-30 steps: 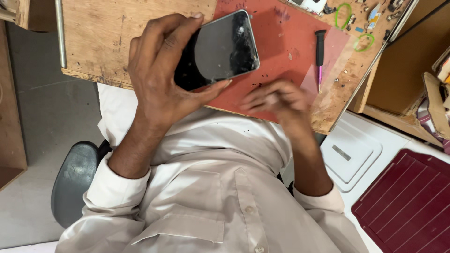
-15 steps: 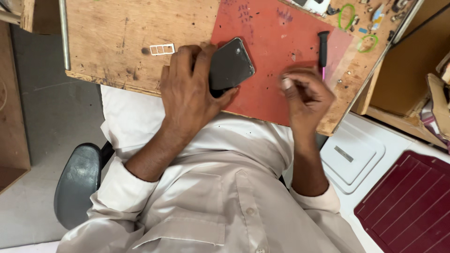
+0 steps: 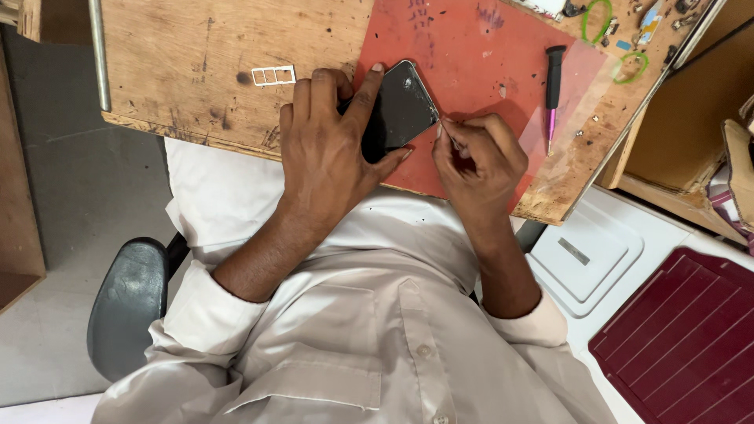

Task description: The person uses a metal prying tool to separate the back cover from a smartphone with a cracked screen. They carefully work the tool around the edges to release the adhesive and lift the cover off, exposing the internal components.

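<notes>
My left hand (image 3: 334,145) lies over a black smartphone (image 3: 402,110) and presses it flat on the red work mat (image 3: 479,71). My right hand (image 3: 475,161) is closed on a small thin pin-like tool, its tip touching the phone's right edge near the lower corner. The phone's glass looks scuffed. Part of the phone is hidden under my left fingers.
A black and pink screwdriver (image 3: 553,94) lies on the mat to the right. A white tray frame (image 3: 273,75) rests on the wooden bench (image 3: 196,63). Green rings (image 3: 597,20) and small parts sit at the far right. A maroon panel (image 3: 683,338) and white lid (image 3: 589,251) lie on the floor.
The phone was held up in my left hand, then lowered flat onto the mat. My right hand moved in and brought the thin tool to the phone's edge.
</notes>
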